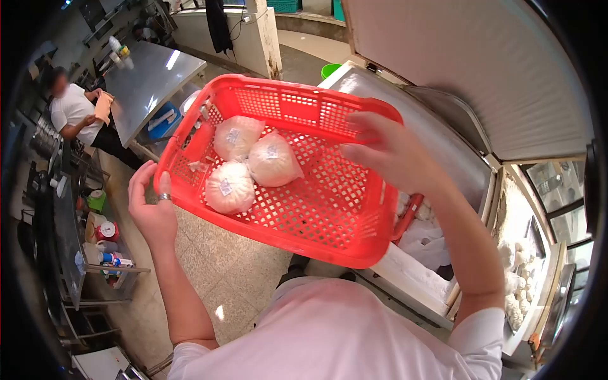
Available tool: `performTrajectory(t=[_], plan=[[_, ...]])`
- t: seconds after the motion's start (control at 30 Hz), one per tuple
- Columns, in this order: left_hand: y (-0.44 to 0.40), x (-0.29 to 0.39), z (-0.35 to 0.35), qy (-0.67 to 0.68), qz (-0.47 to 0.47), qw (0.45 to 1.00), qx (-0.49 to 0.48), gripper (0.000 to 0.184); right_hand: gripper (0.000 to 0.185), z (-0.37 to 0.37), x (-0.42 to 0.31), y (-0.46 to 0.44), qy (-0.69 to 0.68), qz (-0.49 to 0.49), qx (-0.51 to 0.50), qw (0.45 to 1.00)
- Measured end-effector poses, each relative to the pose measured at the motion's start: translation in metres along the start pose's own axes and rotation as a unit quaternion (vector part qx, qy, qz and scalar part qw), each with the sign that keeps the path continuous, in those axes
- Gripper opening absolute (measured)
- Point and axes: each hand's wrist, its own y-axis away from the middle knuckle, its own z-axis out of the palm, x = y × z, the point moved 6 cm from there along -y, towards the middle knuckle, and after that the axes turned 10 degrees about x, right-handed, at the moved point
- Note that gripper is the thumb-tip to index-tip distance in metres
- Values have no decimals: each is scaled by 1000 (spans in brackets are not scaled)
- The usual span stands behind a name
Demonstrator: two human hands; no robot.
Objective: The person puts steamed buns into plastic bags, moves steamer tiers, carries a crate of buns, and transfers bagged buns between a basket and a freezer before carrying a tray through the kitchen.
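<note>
basket (pixel 329 239): red, diamond-latticed base, square-meshed walls | wrapped buns (pixel 277 166), basket's 9 to 10 o'clock: creamy white, labels printed bluish | bowl (pixel 329 69), view's 12 o'clock: lime green | floor (pixel 218 263), 7 o'clock: speckled beige | wearer's shirt (pixel 342 335), 6 o'clock: white | co-worker's cloth (pixel 104 108), 10 o'clock: peach-orange | tabletop (pixel 152 73), 10 to 11 o'clock: silver-grey

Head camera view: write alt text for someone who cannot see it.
A left hand grips the rim of a red plastic basket holding three wrapped, round white packages, while the blurred right hand is over its other end. An open chest freezer is at right; at left, another person stands by a metal table.
</note>
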Motion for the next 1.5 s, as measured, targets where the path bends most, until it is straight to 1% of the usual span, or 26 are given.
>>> performTrajectory(t=[0.07, 0.2, 0.3, 0.4, 0.47, 0.57, 0.63, 0.7, 0.73, 0.77, 0.8, 0.87, 0.9, 0.97, 1.0, 1.03, 1.07, 1.1, 1.13, 1.17, 1.2, 1.23, 1.27, 1.33, 1.43, 1.5], plan=[[-8, -33, -2, -18, -10, 1000, -1, 23, 69, 70, 16, -58, 49, -31, -59, 997], [-7, -76, 7, -78, -90, 993, -27, 36, 72, 183, 53, -131, 170, 73, -202, 962], [4, -120, 31, 101, -248, 959, -96, 46, 72, 225, 63, -141, 196, 29, -244, 949], [9, -119, 41, 114, -221, 963, -104, 46, 76, 235, 70, -141, 66, 96, -232, 966], [14, -119, 44, 106, -195, 971, -85, 46, 73, 229, 68, -131, 28, 108, -207, 972], [18, -129, 47, 82, -136, 986, -41, 44, 68, 240, 71, -123, -128, 86, -247, 957], [17, -127, 47, 70, -79, 994, -12, 42, 62, 237, 74, -121, 2, 61, -199, 978], [16, -94, 44, 36, -5, 999, 9, 38, 72, 198, 43, -102, 22, 106, -115, 987], [19, -66, 38, 11, 40, 999, 14, 36, 80, 183, 41, -97, 37, 121, -23, 992], [31, -42, 40, 79, 64, 995, -21, 37, 89, 154, 13, -89, 53, 109, -46, 992], [45, -18, 38, 141, 86, 985, -53, 38, 84, 127, -2, -78, -30, 99, -41, 994], [84, 46, 34, 207, 194, 936, -208, 41, 77, 60, -18, -54, -133, 68, 37, 988], [100, 75, 35, 253, 205, 905, -275, 35, 74, 28, -24, -37, -184, 46, 72, 979], [122, 112, 46, 299, 213, 852, -373, 30, 58, -38, -8, 26, -291, 179, 253, 905], [133, 124, 54, 303, 210, 837, -405, 30, 53, -65, 7, 48, -391, 129, 279, 868], [142, 137, 61, 305, 206, 821, -436, 30, 51, -100, 19, 76, -429, 97, 363, 822], [147, 146, 67, 303, 197, 815, -452, 32, 47, -136, 42, 102, -432, 86, 383, 812], [151, 155, 70, 296, 198, 818, -451, 32, 45, -169, 65, 131, -400, 98, 474, 778], [155, 163, 71, 286, 199, 822, -451, 32, 44, -208, 109, 155, -382, 97, 496, 774], [160, 172, 71, 275, 198, 827, -449, 32, 44, -242, 132, 182, -306, 91, 552, 770], [166, 180, 72, 269, 185, 831, -451, 31, 44, -277, 164, 212, -223, 132, 596, 760], [172, 189, 72, 259, 170, 836, -453, 30, 48, -313, 198, 238, -114, 157, 601, 776], [178, 195, 71, 245, 154, 842, -455, 29, 50, -343, 220, 267, 18, 238, 637, 733], [188, 202, 73, 219, 131, 855, -450, 27, 57, -398, 289, 313, 144, 275, 651, 693], [202, 212, 80, 170, 102, 883, -426, 25, 67, -441, 345, 343, 143, 334, 643, 675], [207, 212, 83, 128, 112, 893, -416, 24, 72, -460, 380, 348, 173, 411, 566, 693]])
